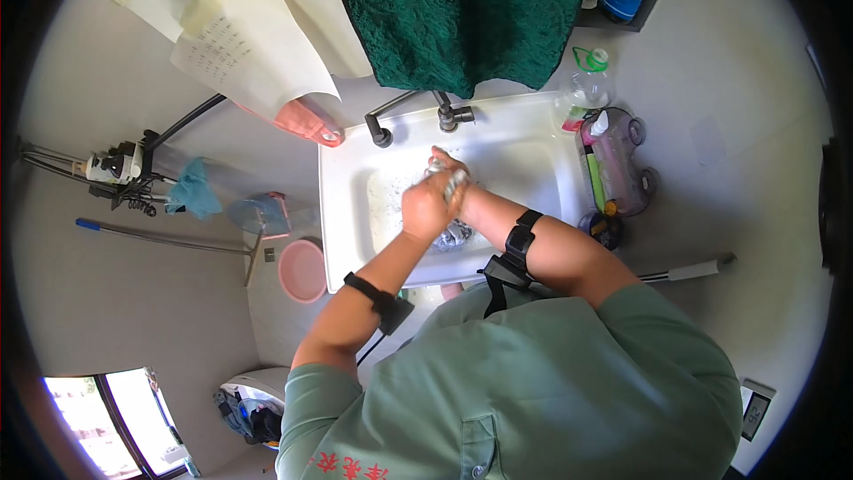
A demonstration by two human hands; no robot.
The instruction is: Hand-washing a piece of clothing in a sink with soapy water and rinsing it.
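Observation:
Over a white sink (560, 160), my left hand (425, 205) and my right hand (452, 165) are pressed together around a bunched, wet, grey-and-white cloth (456, 183). Bits of the cloth show between the fingers; the rest of it is covered by the hands. Below them, a dark-and-white patterned wet cloth (454, 235) lies in the basin among suds. Whether it is one piece with the cloth in my hands cannot be made out. The grey faucet (454, 117) stands behind my hands at the sink's back rim.
A spout (380, 132) rises at the back left. To the right stand a clear plastic bottle (589, 88) and a transparent holder (623, 160) of bottles and brushes. A green towel (466, 13) hangs above the sink. A pink basin (302, 271) is at the left.

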